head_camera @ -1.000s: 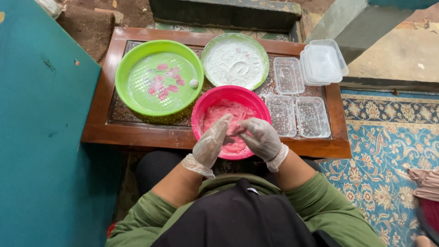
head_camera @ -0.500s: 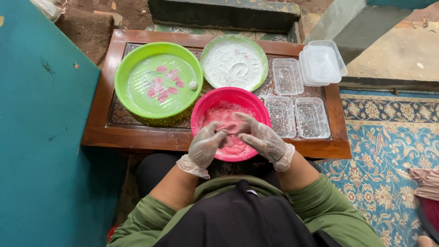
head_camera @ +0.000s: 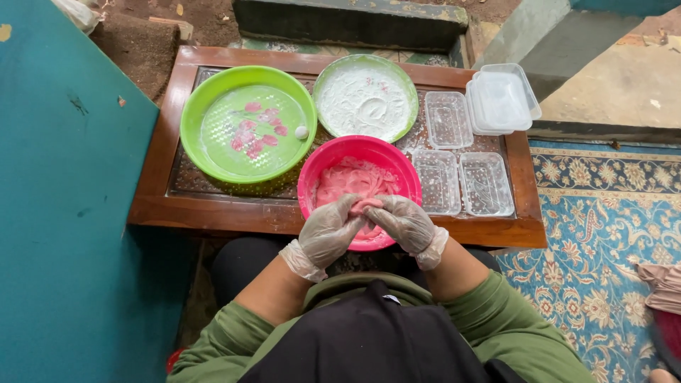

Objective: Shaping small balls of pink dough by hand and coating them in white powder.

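Table (head_camera: pixel 213 213) of dark wood with a raised rim carries, from large to small, a green tray (head_camera: pixel 206 99) with a floral centre and one small white ball (head_camera: pixel 301 132) near its right edge, a green plate (head_camera: pixel 404 89) coated in white flour, a pink bowl (head_camera: pixel 376 149) of pink dough at the near edge, a stack of clear lids (head_camera: pixel 502 99) at the far right corner, and three clear plastic boxes (head_camera: pixel 486 184) right of the bowl. Left hand (head_camera: pixel 326 232) and right hand (head_camera: pixel 406 223), both in thin clear gloves, meet over the bowl's near rim, fingers curled and closed together around a small pink dough piece (head_camera: pixel 367 206) pinched between them.
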